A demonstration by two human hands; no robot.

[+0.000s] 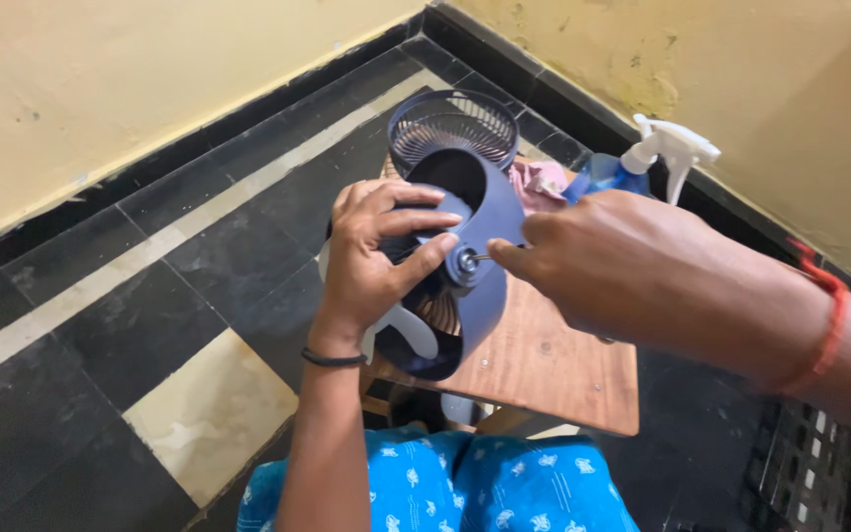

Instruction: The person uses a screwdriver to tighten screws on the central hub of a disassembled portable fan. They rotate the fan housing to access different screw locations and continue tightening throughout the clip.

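At the centre of the frame, the left hand wraps its fingers around the dark blue plastic fan housing, bracing it above the small wooden table. The right hand pinches a thin metal tool at the hub. The round black wire fan grille sits behind, beside a spray bottle.

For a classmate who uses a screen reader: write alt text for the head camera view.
A person's left hand grips a dark blue fan body over a small wooden table, while the right hand pinches something thin at its centre hub. A round fan grille, pink cloth and spray bottle sit behind.
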